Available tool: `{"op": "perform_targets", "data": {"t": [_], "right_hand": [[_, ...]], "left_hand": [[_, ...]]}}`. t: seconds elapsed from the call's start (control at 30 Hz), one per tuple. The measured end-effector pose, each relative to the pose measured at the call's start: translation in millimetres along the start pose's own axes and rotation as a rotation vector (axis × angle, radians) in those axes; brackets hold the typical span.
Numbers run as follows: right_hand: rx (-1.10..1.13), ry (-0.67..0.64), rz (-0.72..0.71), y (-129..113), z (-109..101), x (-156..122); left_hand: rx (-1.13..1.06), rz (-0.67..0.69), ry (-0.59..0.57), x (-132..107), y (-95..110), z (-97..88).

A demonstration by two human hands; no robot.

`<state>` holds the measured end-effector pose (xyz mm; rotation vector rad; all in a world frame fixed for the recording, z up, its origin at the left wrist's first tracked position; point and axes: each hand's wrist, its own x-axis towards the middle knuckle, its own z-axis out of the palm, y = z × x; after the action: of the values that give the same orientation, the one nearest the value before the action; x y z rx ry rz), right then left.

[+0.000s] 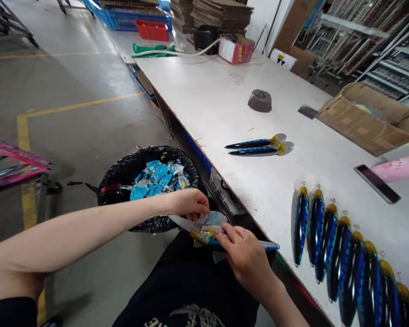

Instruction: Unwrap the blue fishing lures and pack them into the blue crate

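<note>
A shiny fishing lure [271,246] with a yellow head end lies over my lap at the table edge. My right hand [244,255] grips it around the body from above, fingers closed. My left hand [191,204] pinches a strip of thin whitish film [187,223] at the lure's yellow end; the film is partly lifted off. Several blue and black lures [331,240] with yellow heads lie in a row on the table at right. Two more lures [255,146] with clear flaps rest farther up the table.
A bin lined with a black bag [113,168] holds blue film scraps [158,177] at the table's left. On the white table [197,91] are a dark grey lump [260,100], a phone [377,183], a pink object [400,168] and a cardboard box [357,129].
</note>
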<state>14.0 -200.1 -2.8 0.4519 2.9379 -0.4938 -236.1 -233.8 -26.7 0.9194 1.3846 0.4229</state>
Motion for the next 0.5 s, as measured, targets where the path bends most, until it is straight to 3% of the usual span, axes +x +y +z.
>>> {"op": "perform_targets", "data": {"t": [0.1, 0.17, 0.23, 0.37, 0.5], "right_hand": [[0.206, 0.061, 0.023, 2.6, 7.2, -13.6], [0.530, 0.178, 0.101, 3.5, 16.8, -22.4], [0.959, 0.353, 0.271, 0.8, 28.8, -25.6], [1.699, 0.609, 0.603, -12.4, 43.9, -11.0], [1.912, 0.659, 0.619, -21.4, 37.3, 4.9]], "left_hand": [[-0.336, -0.126, -0.185, 4.3, -11.0, -3.6], [-0.457, -0.064, -0.221, 2.7, -14.2, 0.4], [-0.545, 0.137, -0.095, 0.1, -12.6, 10.6], [-0.475, 0.625, 0.345, -3.5, -1.9, 39.3], [-0.203, 0.843, 0.593, -11.9, 6.0, 58.6]]}}
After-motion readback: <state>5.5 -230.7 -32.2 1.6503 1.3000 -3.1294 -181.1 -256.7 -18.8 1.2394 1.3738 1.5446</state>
